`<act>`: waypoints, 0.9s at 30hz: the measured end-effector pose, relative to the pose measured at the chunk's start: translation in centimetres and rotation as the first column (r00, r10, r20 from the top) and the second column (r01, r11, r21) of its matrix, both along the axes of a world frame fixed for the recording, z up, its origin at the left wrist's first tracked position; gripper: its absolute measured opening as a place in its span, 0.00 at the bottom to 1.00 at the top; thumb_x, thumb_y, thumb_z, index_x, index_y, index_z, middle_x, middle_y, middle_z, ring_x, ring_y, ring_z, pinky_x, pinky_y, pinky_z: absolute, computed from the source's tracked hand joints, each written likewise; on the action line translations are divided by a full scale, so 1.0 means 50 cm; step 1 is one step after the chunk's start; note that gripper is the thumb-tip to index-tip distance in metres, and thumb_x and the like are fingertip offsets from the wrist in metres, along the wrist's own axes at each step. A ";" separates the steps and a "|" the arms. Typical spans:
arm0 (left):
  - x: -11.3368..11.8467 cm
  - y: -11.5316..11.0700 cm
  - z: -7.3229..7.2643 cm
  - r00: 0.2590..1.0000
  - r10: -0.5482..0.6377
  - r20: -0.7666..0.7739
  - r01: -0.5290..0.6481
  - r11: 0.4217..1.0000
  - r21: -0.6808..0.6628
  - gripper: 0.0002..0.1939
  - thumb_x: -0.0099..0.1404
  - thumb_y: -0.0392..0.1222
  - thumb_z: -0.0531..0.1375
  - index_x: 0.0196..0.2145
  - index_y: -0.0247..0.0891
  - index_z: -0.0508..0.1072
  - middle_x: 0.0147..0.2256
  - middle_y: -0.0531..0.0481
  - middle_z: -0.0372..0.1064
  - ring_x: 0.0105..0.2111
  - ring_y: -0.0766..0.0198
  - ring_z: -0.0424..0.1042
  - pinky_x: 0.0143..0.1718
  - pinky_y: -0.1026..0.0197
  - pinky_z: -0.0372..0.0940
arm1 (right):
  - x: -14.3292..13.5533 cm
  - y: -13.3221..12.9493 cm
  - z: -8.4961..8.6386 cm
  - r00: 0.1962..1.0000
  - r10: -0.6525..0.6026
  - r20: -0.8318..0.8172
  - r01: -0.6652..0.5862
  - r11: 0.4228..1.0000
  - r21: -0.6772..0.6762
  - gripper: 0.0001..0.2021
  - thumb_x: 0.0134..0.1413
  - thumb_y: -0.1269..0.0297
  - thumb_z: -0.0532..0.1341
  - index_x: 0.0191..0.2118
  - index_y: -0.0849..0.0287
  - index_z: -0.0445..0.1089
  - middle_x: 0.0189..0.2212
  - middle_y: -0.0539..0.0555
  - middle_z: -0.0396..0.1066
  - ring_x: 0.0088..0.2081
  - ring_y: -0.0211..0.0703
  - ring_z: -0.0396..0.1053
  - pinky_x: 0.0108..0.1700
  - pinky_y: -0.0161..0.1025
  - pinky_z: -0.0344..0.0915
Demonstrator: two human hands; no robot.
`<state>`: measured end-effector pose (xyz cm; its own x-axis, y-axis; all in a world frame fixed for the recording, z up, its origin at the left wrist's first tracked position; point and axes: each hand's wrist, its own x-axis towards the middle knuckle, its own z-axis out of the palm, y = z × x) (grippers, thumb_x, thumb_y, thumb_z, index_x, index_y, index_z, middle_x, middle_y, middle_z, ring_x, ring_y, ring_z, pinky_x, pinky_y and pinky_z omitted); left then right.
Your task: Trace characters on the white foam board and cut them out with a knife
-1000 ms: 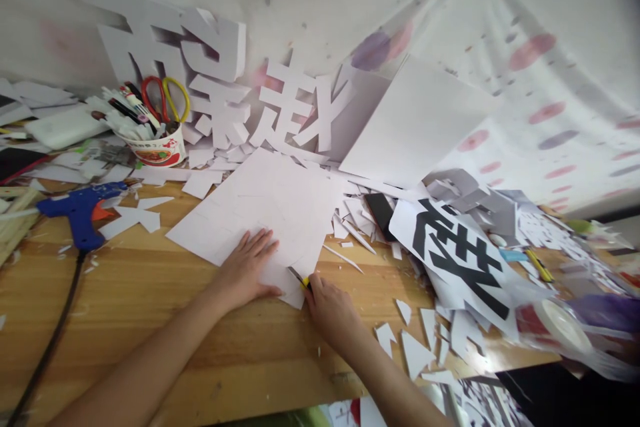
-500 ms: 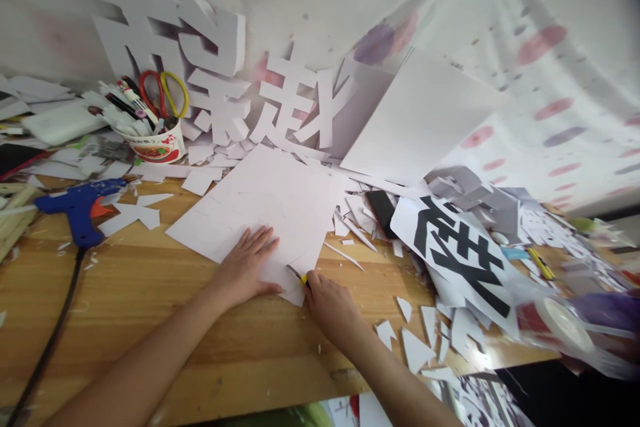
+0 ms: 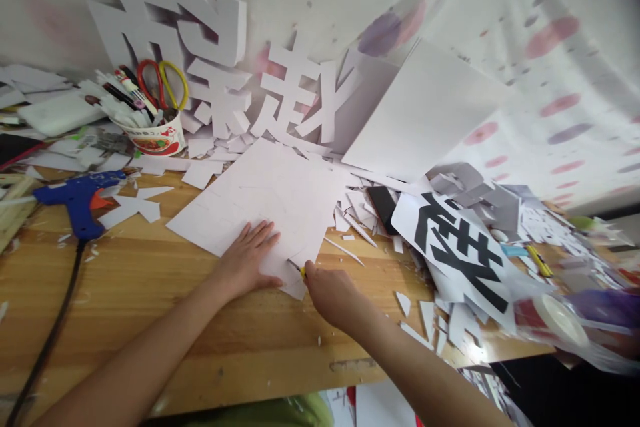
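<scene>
A white foam board sheet [image 3: 270, 193] with faint drawn lines lies on the wooden table [image 3: 210, 353]. My left hand [image 3: 247, 259] is spread flat on its near part, fingers apart, pressing it down. A utility knife [image 3: 302, 271] with a yellow body is gripped in my right hand [image 3: 330, 290] at the sheet's near right edge. Its blade points left and touches or hovers over the board near a line; I cannot tell which. Most of the knife's handle is hidden in the fingers.
A blue glue gun [image 3: 83, 203] lies left, its cord running forward. A paper cup [image 3: 157, 137] holds scissors [image 3: 163, 83] and pens. Cut-out characters [image 3: 300, 97] stand behind. Rightward are a black phone [image 3: 383, 208], a printed character sheet [image 3: 460, 250], a yellow cutter [image 3: 540, 261] and scraps.
My right hand and the knife have shifted slightly up while the right forearm swung rightward. The left hand stays flat on the board. The camera view has tilted a little.
</scene>
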<state>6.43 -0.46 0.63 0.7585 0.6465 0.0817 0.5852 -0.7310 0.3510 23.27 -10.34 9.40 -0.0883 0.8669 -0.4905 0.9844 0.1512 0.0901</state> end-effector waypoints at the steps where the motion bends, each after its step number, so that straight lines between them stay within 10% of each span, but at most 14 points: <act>1: 0.000 0.000 0.001 1.000 -0.001 -0.012 0.001 1.000 0.000 0.48 0.47 0.69 0.54 0.58 0.34 0.54 0.61 0.39 0.42 0.61 0.55 0.40 0.61 0.51 0.32 | 0.000 0.000 0.002 1.000 0.000 0.004 0.000 1.000 -0.007 0.06 0.57 0.74 0.50 0.40 0.63 0.60 0.28 0.59 0.70 0.28 0.47 0.72 0.25 0.35 0.61; 27: -0.002 0.002 -0.008 1.000 -0.008 -0.008 0.009 0.998 0.060 0.49 0.47 0.73 0.49 0.58 0.36 0.54 0.61 0.41 0.42 0.61 0.55 0.40 0.61 0.51 0.33 | 0.006 -0.006 0.007 0.996 0.044 0.082 -0.041 0.999 -0.030 0.07 0.57 0.72 0.50 0.41 0.64 0.59 0.26 0.58 0.71 0.27 0.45 0.72 0.24 0.34 0.62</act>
